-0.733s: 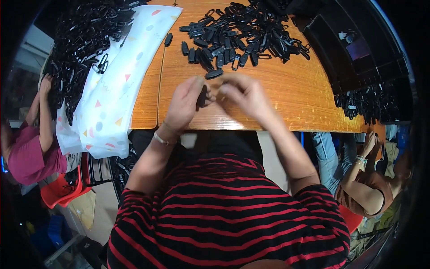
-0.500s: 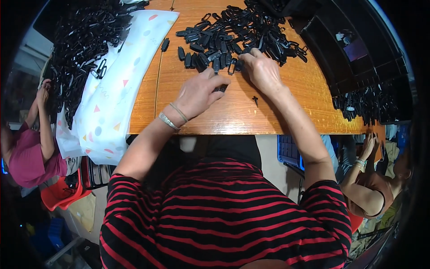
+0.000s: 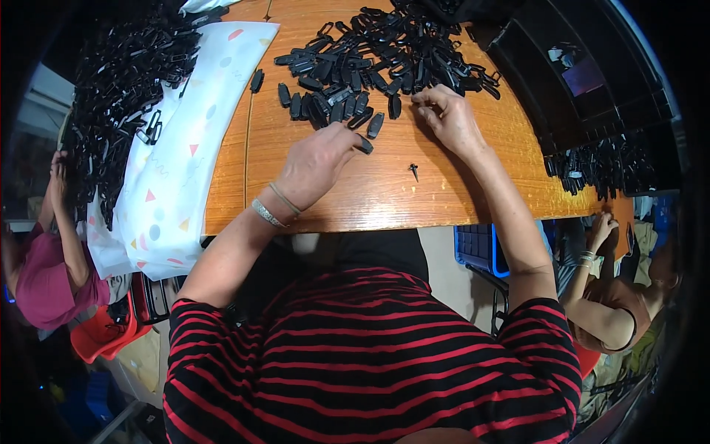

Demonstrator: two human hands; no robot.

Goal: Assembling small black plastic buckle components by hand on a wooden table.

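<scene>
My left hand (image 3: pixel 319 164) is closed at the near edge of a pile, pinching a small black oblong plastic part (image 3: pixel 364 145) between thumb and fingers. My right hand (image 3: pixel 451 122) hovers at the pile's right side, its fingers curled and thumb apart; I see nothing held in it. The pile of black plastic parts (image 3: pixel 347 70) mixes solid oblong pieces and open frames. One loose oblong part (image 3: pixel 376 126) lies between my hands. Closer to me on the wooden table (image 3: pixel 325 211) is a tiny black pointed piece (image 3: pixel 413 172).
White patterned sheeting (image 3: pixel 200 126) covers the table's left side, with a large heap of black frames (image 3: pixel 122 96) on it. A black bin (image 3: pixel 584 74) stands at right beside more parts (image 3: pixel 592 172). Other people work at both sides, one in a maroon top (image 3: pixel 55 285).
My right hand has drawn back to the right from the parts, and its thumb and fingers have parted. A loose part now shows between my hands. The view has shifted slightly.
</scene>
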